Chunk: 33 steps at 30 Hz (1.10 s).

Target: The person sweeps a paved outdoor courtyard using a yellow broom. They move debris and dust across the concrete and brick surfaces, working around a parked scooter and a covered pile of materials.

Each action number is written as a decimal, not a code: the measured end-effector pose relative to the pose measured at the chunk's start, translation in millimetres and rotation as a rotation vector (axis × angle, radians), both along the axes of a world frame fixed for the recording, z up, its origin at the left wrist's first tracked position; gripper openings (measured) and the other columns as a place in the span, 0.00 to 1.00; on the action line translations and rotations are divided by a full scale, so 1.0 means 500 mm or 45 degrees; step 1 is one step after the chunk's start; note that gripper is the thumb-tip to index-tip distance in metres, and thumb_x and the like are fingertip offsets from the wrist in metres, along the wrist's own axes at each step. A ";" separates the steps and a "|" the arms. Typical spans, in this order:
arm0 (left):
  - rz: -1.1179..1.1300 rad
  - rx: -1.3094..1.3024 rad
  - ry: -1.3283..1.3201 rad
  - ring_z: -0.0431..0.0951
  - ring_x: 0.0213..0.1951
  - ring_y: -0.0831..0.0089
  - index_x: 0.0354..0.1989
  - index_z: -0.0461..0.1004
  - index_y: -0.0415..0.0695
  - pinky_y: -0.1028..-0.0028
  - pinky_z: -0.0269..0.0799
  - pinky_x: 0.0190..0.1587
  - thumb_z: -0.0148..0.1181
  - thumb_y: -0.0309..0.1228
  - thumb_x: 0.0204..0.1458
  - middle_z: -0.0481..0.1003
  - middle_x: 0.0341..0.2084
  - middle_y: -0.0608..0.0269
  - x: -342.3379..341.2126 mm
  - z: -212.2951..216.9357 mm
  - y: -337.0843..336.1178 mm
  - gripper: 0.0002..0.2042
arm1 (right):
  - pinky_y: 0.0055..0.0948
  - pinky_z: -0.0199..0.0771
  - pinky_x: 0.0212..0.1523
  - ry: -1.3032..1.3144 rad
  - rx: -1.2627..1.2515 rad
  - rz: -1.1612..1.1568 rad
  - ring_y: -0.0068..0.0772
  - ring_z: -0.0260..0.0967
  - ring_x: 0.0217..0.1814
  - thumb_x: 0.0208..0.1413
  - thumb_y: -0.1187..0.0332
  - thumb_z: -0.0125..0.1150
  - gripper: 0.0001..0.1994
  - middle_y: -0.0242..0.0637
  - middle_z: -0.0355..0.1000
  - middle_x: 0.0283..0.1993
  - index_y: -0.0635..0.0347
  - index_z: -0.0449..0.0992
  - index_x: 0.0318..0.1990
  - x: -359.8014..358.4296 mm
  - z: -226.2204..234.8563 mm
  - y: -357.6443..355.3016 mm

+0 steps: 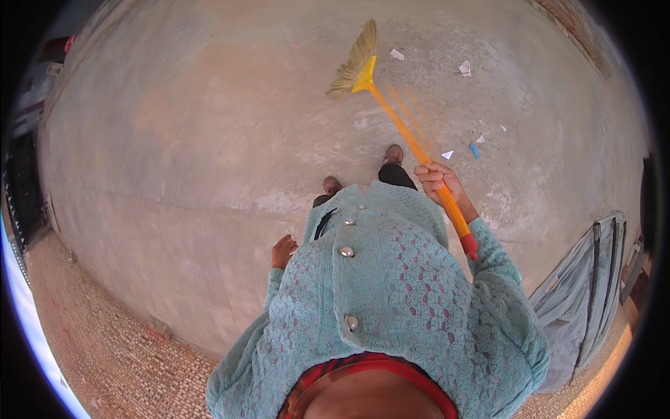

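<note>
Floor [209, 140]: bare concrete, wide, dusty, with pale scuffed patches. A band of small brick paving [105, 349] runs along its near edge at lower left. A grey-blue cloth [579, 293] is draped over something at lower right.

Me: teal lace tunic, both shoes [394, 153] pointing up the frame, standing on the concrete.

Broom [412, 140]: long orange stick, red cap at the butt, yellow collar, straw-coloured head [354, 63]. It slants from my right side up and to the left; the head sits out ahead of my feet, low at the floor. Stick shows motion blur.

Right hand [438, 183]: fingers wrapped tight round the stick, near the butt end, wrist over the stick. One-handed grip.

Left hand [283, 250]: hangs by my hip, holds nothing; fingers curled loosely, whether shut I cannot tell.

Scraps: white paper bits [465, 68] lie right of the head, more white bits and one blue piece [474, 151] beside the stick nearer my feet.

Judgement: for a clean stroke, keep the head flat to the floor, short overlapping pulls, gather the scattered bits toward one spot rather than flicking them. A lower grip would give better control than the butt end.
</note>
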<state>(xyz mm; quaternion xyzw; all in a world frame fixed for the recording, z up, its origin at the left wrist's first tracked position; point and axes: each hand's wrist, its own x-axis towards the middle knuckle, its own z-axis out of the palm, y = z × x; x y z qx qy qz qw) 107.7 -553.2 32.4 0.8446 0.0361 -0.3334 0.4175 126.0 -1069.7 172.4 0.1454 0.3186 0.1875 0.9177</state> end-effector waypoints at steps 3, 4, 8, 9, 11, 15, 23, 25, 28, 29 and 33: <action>0.653 -0.125 0.498 0.72 0.33 0.74 0.46 0.64 0.41 0.75 0.64 0.30 0.49 0.33 0.44 0.71 0.31 0.63 0.045 0.121 -0.070 0.19 | 0.12 0.58 0.12 -0.028 0.167 0.102 0.14 0.55 0.15 0.50 0.74 0.43 0.05 0.29 0.55 0.20 0.65 0.57 0.27 0.065 -0.120 0.069; 0.647 -0.115 0.493 0.72 0.33 0.74 0.46 0.64 0.41 0.76 0.64 0.30 0.49 0.33 0.44 0.71 0.31 0.63 0.048 0.121 -0.063 0.19 | 0.12 0.59 0.12 -0.039 0.181 0.143 0.14 0.55 0.15 0.49 0.74 0.43 0.05 0.30 0.55 0.20 0.66 0.57 0.26 0.084 -0.158 0.092; 0.562 -0.127 0.386 0.72 0.33 0.74 0.46 0.64 0.42 0.75 0.63 0.30 0.49 0.34 0.44 0.72 0.31 0.63 0.038 0.128 -0.043 0.19 | 0.12 0.62 0.14 0.081 0.311 0.198 0.16 0.57 0.16 0.48 0.76 0.44 0.05 0.32 0.56 0.21 0.69 0.57 0.28 0.107 -0.237 0.115; 0.583 -0.118 0.398 0.72 0.33 0.74 0.46 0.64 0.42 0.75 0.63 0.30 0.48 0.34 0.44 0.72 0.31 0.63 0.034 0.127 -0.038 0.19 | 0.12 0.64 0.15 0.092 0.202 0.101 0.17 0.58 0.16 0.48 0.76 0.43 0.05 0.33 0.56 0.21 0.71 0.57 0.29 0.090 -0.257 0.098; 0.627 -0.119 0.424 0.72 0.33 0.75 0.46 0.64 0.43 0.74 0.63 0.31 0.48 0.35 0.45 0.72 0.31 0.64 0.027 0.118 -0.037 0.19 | 0.13 0.64 0.15 0.109 0.065 -0.066 0.18 0.58 0.16 0.48 0.76 0.43 0.06 0.35 0.56 0.22 0.73 0.57 0.30 0.058 -0.277 0.047; 0.658 -0.071 0.540 0.72 0.33 0.75 0.47 0.64 0.43 0.74 0.62 0.32 0.48 0.35 0.45 0.72 0.30 0.66 0.026 0.129 -0.055 0.19 | 0.13 0.63 0.16 0.141 0.056 -0.317 0.18 0.58 0.16 0.48 0.76 0.41 0.05 0.36 0.57 0.22 0.72 0.57 0.28 -0.020 -0.229 -0.082; 0.630 -0.224 0.514 0.71 0.31 0.78 0.47 0.64 0.43 0.76 0.62 0.30 0.49 0.34 0.44 0.72 0.28 0.68 0.081 0.102 -0.058 0.19 | 0.12 0.60 0.14 0.044 -0.307 -0.449 0.15 0.54 0.16 0.50 0.75 0.40 0.04 0.31 0.55 0.20 0.67 0.56 0.28 -0.080 -0.028 -0.170; 0.600 -0.206 0.472 0.71 0.31 0.79 0.46 0.64 0.42 0.76 0.62 0.29 0.49 0.34 0.44 0.72 0.28 0.68 0.098 0.099 -0.059 0.19 | 0.12 0.59 0.14 0.017 -0.375 -0.417 0.14 0.54 0.16 0.50 0.75 0.40 0.04 0.30 0.54 0.20 0.66 0.56 0.27 -0.085 0.008 -0.162; 0.581 -0.224 0.426 0.72 0.30 0.79 0.46 0.65 0.42 0.77 0.62 0.29 0.50 0.34 0.44 0.72 0.28 0.67 0.106 0.110 -0.072 0.19 | 0.09 0.58 0.13 -0.002 -0.427 -0.396 0.11 0.53 0.14 0.50 0.74 0.42 0.05 0.26 0.53 0.17 0.66 0.57 0.27 -0.073 0.079 -0.133; 0.576 -0.224 0.423 0.72 0.30 0.79 0.46 0.65 0.42 0.77 0.62 0.29 0.50 0.34 0.44 0.72 0.28 0.67 0.113 0.098 -0.052 0.19 | 0.09 0.58 0.13 -0.026 -0.360 -0.363 0.11 0.52 0.13 0.50 0.74 0.42 0.05 0.26 0.52 0.17 0.66 0.57 0.26 -0.062 0.060 -0.098; 0.546 -0.164 0.414 0.72 0.30 0.79 0.45 0.65 0.42 0.76 0.63 0.29 0.50 0.33 0.44 0.72 0.28 0.67 0.130 0.082 -0.032 0.19 | 0.10 0.57 0.12 -0.134 -0.109 -0.192 0.11 0.53 0.13 0.50 0.74 0.43 0.05 0.25 0.52 0.17 0.64 0.57 0.25 -0.004 -0.002 -0.013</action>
